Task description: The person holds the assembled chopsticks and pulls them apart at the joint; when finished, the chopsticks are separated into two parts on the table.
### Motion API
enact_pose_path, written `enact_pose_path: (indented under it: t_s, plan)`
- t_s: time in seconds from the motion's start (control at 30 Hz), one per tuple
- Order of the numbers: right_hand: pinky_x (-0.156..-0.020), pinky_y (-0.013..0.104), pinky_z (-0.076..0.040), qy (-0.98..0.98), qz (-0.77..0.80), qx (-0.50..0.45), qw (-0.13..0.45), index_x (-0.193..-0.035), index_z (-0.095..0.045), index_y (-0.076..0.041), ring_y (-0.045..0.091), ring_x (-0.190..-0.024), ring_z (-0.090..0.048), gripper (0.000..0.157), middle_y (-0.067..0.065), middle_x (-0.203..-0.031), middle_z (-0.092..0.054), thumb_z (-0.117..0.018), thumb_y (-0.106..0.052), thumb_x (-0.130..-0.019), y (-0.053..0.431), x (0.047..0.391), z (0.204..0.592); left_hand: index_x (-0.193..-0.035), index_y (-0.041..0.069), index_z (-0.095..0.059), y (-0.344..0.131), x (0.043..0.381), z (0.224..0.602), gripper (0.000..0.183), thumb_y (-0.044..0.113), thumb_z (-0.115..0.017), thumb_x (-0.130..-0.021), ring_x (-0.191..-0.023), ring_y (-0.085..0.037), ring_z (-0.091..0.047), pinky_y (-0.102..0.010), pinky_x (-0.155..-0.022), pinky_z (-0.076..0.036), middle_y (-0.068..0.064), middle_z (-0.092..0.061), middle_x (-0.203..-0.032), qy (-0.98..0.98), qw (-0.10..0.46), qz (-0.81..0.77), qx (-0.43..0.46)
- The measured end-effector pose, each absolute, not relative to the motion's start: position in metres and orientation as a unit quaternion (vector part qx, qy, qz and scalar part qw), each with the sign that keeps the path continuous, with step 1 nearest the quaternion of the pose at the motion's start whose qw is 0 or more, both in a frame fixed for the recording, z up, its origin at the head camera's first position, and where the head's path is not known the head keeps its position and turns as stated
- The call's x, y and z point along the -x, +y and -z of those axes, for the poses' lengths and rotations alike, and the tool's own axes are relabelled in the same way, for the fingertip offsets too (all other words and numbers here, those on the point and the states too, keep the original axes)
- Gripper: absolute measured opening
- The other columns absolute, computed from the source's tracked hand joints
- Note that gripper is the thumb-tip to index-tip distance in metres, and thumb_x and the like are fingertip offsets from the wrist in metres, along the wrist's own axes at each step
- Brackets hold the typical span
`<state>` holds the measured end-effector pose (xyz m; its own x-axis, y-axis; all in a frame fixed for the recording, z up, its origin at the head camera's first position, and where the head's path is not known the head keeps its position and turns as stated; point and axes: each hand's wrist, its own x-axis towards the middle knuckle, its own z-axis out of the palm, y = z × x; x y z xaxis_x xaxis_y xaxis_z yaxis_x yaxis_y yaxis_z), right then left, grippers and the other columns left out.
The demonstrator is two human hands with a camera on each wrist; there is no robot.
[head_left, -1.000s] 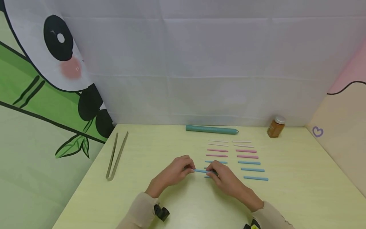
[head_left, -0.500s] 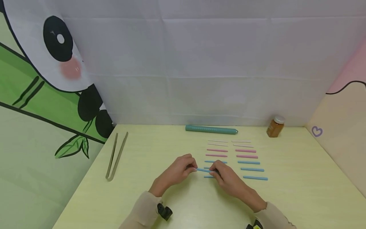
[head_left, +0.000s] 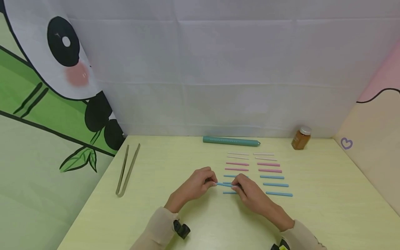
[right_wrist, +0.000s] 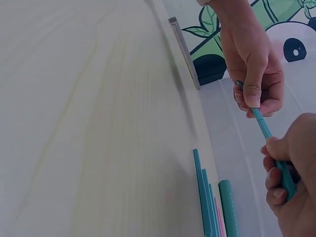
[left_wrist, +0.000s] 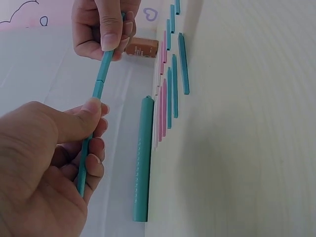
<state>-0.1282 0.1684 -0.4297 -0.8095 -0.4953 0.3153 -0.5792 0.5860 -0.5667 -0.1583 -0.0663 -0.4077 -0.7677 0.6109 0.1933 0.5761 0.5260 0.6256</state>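
Note:
My left hand and right hand hold a slim blue rod between them, raised over the table. In the left wrist view a seam crosses the rod between the two hands. Thumb and fingers of the left hand curl round the lower length. The right hand pinches the other length near the seam, its far end partly hidden by the fingers. Beneath and beside the hands lie two columns of rods: blue rods nearest, then pink rods, then thin white rods.
Behind the rods lies a green tube with a small loop at one end. A brown jar with a silvery lid stands at the back right. Metal tongs rest at the left. A pale cloth hangs behind the table.
Both hands have shifted slightly to the right with the rod still gripped between them. The rods, tube, jar and tongs on the table have stayed put.

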Motion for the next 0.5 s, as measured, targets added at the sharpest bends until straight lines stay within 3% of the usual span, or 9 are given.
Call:
enact_pose_path:
  t_s: [0.5]
  plan:
    - [-0.068, 0.019, -0.039, -0.888, -0.336, -0.307, 0.068, -0.096, -0.054, -0.013, 0.003, -0.076, -0.042, 0.004, -0.008, -0.087, -0.049, -0.051, -0.011, -0.099, 0.1733, 0.1284, 0.4292, -0.089, 0.009, -0.068, -0.0641, 0.1590, 0.4095, 0.005, 0.012, -0.064, -0.091, -0.073, -0.005, -0.051, -0.018, -0.068, -0.047, 0.004, -0.054, -0.081, 0.871, 0.012, -0.353, -0.343]
